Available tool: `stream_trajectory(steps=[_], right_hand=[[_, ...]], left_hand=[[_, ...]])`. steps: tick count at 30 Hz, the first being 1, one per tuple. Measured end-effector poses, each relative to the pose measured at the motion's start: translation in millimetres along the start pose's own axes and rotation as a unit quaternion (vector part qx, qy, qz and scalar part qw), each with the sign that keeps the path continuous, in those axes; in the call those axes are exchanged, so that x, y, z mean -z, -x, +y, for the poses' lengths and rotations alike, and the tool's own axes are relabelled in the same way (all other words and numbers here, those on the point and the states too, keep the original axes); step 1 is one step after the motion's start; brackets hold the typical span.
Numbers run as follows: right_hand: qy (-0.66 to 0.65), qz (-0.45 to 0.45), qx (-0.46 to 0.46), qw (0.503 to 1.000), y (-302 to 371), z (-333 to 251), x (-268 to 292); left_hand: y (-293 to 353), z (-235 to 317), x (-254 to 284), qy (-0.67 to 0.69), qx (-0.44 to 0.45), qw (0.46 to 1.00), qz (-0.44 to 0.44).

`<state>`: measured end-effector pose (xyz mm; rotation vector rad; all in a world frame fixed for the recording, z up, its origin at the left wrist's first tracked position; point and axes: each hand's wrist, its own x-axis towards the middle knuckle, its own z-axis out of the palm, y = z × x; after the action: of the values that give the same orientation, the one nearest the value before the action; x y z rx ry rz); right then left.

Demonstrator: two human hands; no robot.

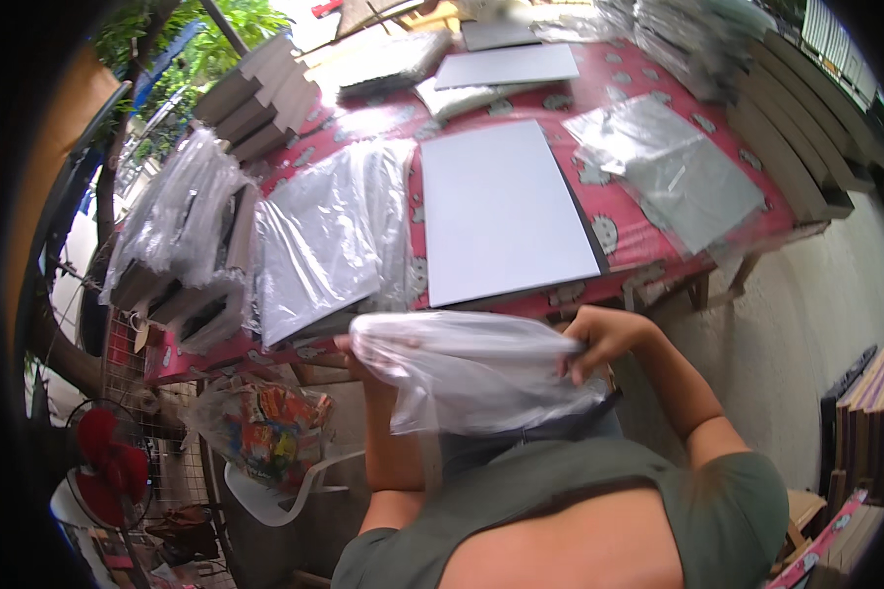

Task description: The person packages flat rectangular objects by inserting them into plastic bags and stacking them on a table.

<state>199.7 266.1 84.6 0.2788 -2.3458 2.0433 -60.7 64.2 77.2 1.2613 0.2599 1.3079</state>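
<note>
A clear plastic bag point(471, 368) stretches between my two hands, in front of my body and just off the table's near edge. My left hand point(371, 351) is closed on the bag's left end; plastic covers most of its fingers. At the other end my right hand point(604, 342) bends down with its fingers closed on the bag's edge, slightly blurred. Beyond the bag, a white flat board point(506, 211) lies on the table over a dark sheet. To its left lies a stack of clear plastic sleeves point(334, 231) with flat pale sheets.
The table has a pink patterned cover point(599, 231). Plastic-wrapped packs point(177, 226) are piled at its left end. One flat plastic sleeve point(673, 167) lies at the right. More boards point(506, 67) sit farther back. A white chair point(275, 496) and a red-bladed fan point(108, 466) stand at lower left.
</note>
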Motion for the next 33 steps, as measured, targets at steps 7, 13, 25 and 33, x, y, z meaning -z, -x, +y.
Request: stream_trajectory(steps=[7, 13, 25, 33], right_hand=[[-0.152, 0.185, 0.022, 0.971, 21, 13, -13], [-0.148, 0.254, -0.085, 0.952, 38, 28, -12], [0.341, 0.608, -0.154, 0.7, -13, 54, -14], [-0.282, 0.467, -0.105, 0.831, 79, 40, -66]], left_hand=[[-21, 17, -31, -0.28, 0.222, 0.874, 0.33], [-4, -5, -8, 0.136, 0.031, 0.893, 0.427], [-10, -74, 29, -0.512, 0.028, 0.564, 0.647], [62, -57, -78, -0.18, 0.006, 0.784, 0.595]])
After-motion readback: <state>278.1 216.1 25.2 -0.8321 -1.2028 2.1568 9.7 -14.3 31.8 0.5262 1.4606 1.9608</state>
